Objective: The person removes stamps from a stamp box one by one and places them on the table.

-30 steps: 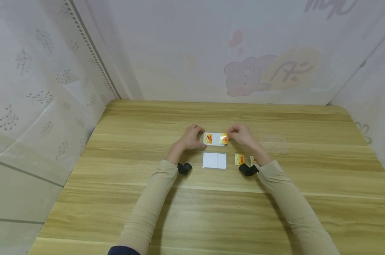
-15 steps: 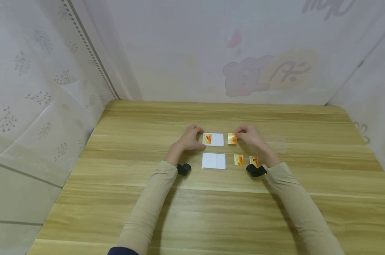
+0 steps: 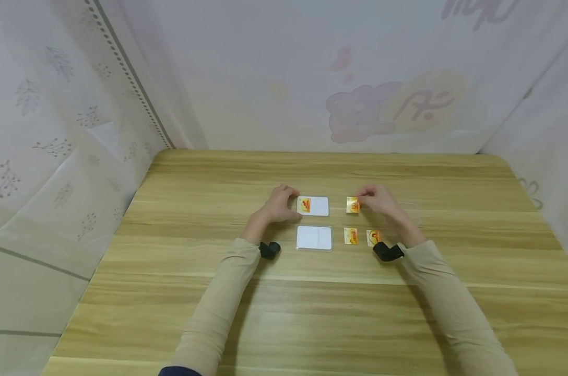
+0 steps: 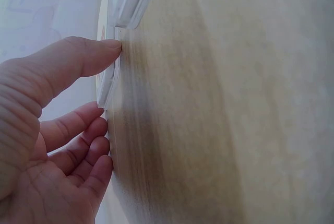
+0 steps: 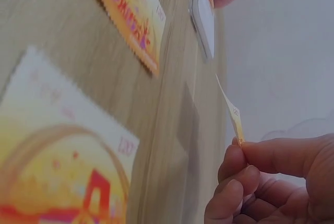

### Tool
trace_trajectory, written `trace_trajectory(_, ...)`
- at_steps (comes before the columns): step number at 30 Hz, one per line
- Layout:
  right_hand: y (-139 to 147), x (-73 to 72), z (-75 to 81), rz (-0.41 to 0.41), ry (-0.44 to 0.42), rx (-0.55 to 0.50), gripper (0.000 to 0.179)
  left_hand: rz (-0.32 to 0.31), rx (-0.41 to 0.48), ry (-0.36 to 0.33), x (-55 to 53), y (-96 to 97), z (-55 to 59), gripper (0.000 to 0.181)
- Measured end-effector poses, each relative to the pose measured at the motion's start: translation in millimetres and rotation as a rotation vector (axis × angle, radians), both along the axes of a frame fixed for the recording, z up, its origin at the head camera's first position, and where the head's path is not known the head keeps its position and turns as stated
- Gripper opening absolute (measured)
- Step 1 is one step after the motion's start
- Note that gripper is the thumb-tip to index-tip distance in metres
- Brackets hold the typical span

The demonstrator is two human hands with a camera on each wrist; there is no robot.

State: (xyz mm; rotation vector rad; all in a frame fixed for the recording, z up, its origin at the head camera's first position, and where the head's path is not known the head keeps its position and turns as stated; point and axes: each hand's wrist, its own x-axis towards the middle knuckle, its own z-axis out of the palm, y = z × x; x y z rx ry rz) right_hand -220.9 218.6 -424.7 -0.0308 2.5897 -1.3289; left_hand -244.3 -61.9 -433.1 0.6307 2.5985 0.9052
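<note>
Between the thumb and forefinger of my right hand (image 3: 380,199) is a yellow-orange postage stamp (image 3: 352,205), pinched by its right edge. The right wrist view has that stamp (image 5: 236,117) raised off the tabletop, tilted. My left hand (image 3: 280,205) holds the left end of a flat white stamp case (image 3: 320,207), thumb at the near corner, forefinger at the far one. Another stamp (image 3: 305,204) lies on the left half of this case. Nearer to me sits a second white case (image 3: 307,237). Right of it lie two more stamps, one with a red figure (image 3: 351,236) and one with an arch (image 3: 373,237).
A clear plastic lid (image 3: 412,213) lies on the wooden table (image 3: 284,324), partly behind my right hand. Patterned curtains (image 3: 265,78) hang behind the table and along both sides.
My right hand has drawn the pinched stamp rightward, off the right end of the far case, to a spot apart from it. The left hand has stayed at the case.
</note>
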Motion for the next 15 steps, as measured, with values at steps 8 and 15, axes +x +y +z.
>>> trace_trajectory(8, 10.7, 3.1, -1.2, -0.014, -0.007, 0.033, 0.020, 0.003, -0.005, -0.003, 1.2, -0.1, 0.8, 0.061)
trace_trajectory(15, 17.2, 7.6, 0.6, -0.013, -0.002, 0.062, 0.020, 0.004, -0.012, 0.001, 0.6, 0.1, 2.1, 0.061)
